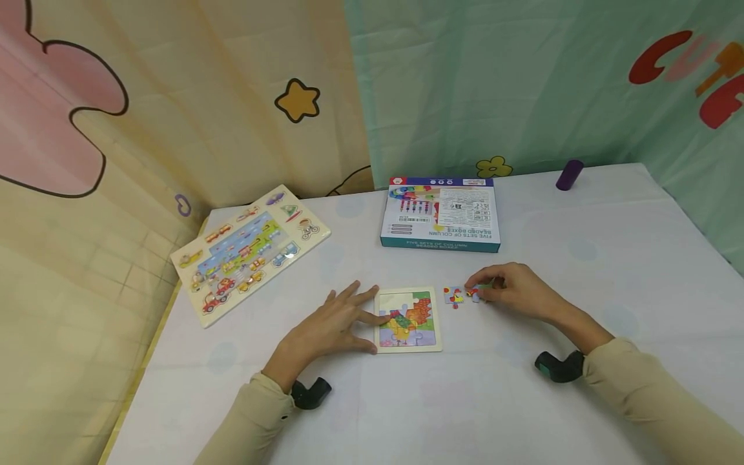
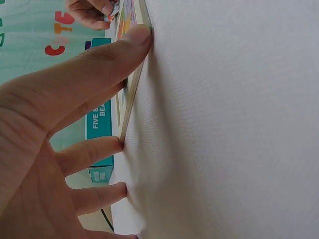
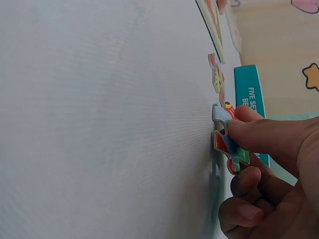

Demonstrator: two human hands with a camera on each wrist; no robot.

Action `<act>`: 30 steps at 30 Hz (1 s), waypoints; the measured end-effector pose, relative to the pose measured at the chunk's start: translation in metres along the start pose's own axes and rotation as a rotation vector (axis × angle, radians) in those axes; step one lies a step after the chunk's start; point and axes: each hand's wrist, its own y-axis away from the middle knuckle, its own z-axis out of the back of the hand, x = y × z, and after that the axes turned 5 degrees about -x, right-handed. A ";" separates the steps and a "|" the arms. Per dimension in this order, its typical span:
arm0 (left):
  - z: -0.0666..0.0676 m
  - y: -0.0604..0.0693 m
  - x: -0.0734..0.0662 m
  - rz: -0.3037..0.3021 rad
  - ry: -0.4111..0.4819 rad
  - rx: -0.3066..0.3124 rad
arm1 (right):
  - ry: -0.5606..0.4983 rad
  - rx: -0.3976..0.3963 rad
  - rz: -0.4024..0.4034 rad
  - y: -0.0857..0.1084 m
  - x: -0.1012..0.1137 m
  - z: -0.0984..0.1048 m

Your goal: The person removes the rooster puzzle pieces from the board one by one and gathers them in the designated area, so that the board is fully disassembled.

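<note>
A small framed puzzle (image 1: 438, 323) lies on the table, partly filled with colourful pieces, its upper left part pale. My left hand (image 1: 331, 326) rests spread at its left side, thumb and fingertips at the frame's edge and one finger reaching over the pieces. To the right of the frame lies a loose puzzle piece (image 1: 453, 296). My right hand (image 1: 523, 292) has thumb and forefinger on puzzle pieces beside it; in the right wrist view the thumb presses a light blue piece (image 3: 219, 114), and a red and green piece (image 3: 241, 154) lies under the hand.
A vehicle puzzle board (image 1: 308, 242) lies at the back left. A flat teal and white box (image 1: 440, 244) lies behind the small frame, and a purple cylinder (image 1: 569, 175) is at the back right. Curtains hang along the table's back edge.
</note>
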 end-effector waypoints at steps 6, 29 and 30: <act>0.000 0.000 0.000 -0.003 0.000 -0.004 | 0.044 -0.008 -0.029 -0.003 0.004 0.002; 0.001 0.000 0.000 0.000 0.005 0.000 | 0.069 -0.065 -0.061 -0.003 0.003 0.001; 0.000 0.000 0.000 0.001 0.004 0.000 | 0.071 -0.067 -0.062 -0.003 0.003 0.001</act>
